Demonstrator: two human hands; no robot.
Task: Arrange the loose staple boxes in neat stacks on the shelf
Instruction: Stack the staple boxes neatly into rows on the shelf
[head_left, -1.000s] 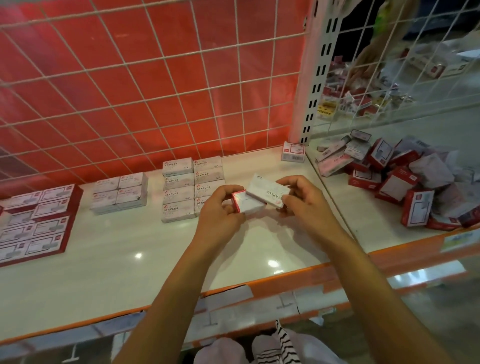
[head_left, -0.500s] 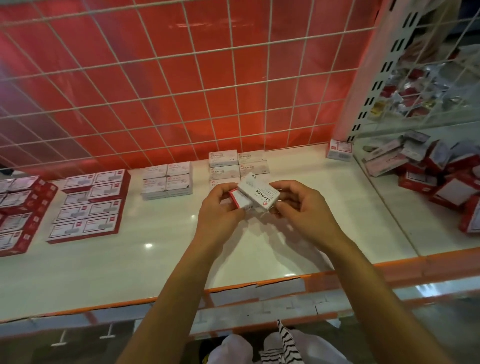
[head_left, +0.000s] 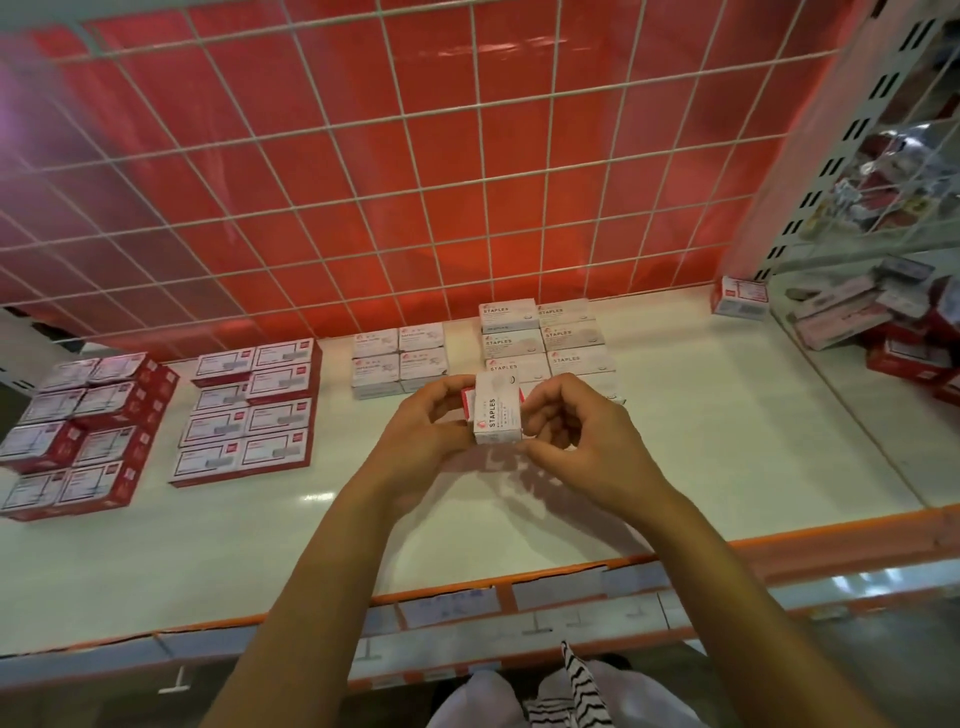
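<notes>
Since the earlier frame, the white staple box (head_left: 497, 410) in the hands is turning from a slanted position to a straight one, with its long side now running up and down the frame. The view is also swinging left, so the loose pile of boxes (head_left: 883, 317) is sitting closer to the right edge.

A red back panel with a white wire grid (head_left: 415, 182) is filling the upper half of the frame. Below it, the white shelf (head_left: 701, 457) is stretching across the middle, and its orange front edge (head_left: 675, 558) is running along the lower part. At the left of the frame, two flat groups of red-and-white boxes (head_left: 249, 410) are lying in rows. Right of them, near the centre, a low stack of white boxes (head_left: 397, 361) is standing, and just beside it a taller stack of staple boxes (head_left: 545, 338) is standing against the panel.

In the centre, the left hand (head_left: 421, 441) is gripping the white staple box from its left side with curled fingers, and a red box (head_left: 469, 402) is showing between this hand and the white one. The right hand (head_left: 582, 447) is curling its fingers against the right side of the same white box. Both hands are holding it above the shelf, in front of the taller stack. At the upper right, one single box (head_left: 740, 296) is standing alone by the panel.
</notes>
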